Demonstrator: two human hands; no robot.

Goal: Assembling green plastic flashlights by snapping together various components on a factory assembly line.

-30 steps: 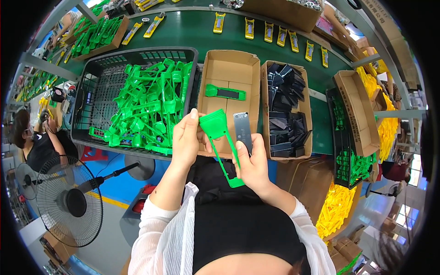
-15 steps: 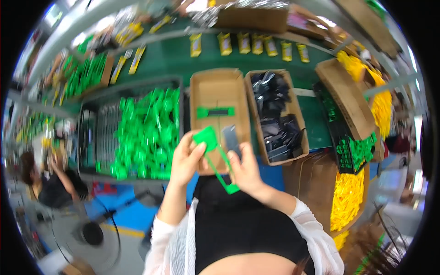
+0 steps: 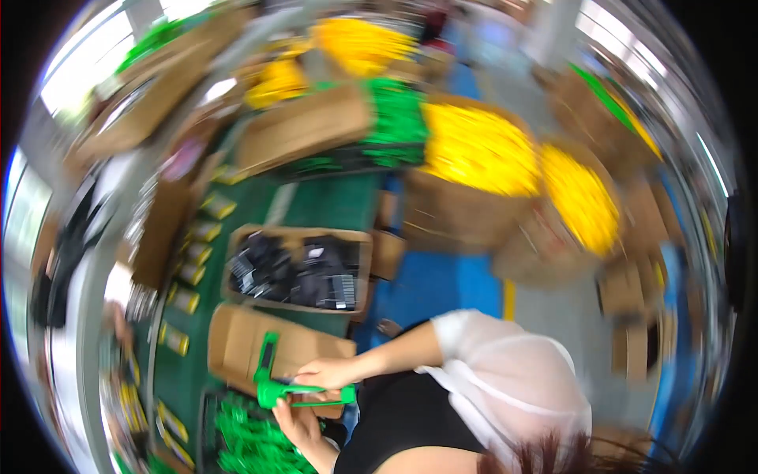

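A green plastic frame-shaped part (image 3: 341, 396), long with a broad flat end, is held over a shallow cardboard tray (image 3: 229, 336). My left hand (image 3: 298, 426) pinches its broad end from below. My right hand (image 3: 328, 373) lies over the long part, fingers closed at its edge. A greyish strip shows by the right fingers, too blurred to make out well. Another green part (image 3: 266, 363) with a dark insert lies in the tray, just beyond my hands. Beside the tray stands a cardboard box of dark flat pieces (image 3: 328, 272).
A black crate of green parts (image 3: 237, 434) stands at the lower left. Small yellow packs (image 3: 183, 300) line the green table (image 3: 332, 197). Large cartons of yellow pieces (image 3: 482, 146) stand at the back right, behind a tilted cardboard tray (image 3: 304, 126).
The view has swung to the right, bringing the yellow cartons nearer the middle. My hands have come closer together on the green part, which is now seen lying more level.
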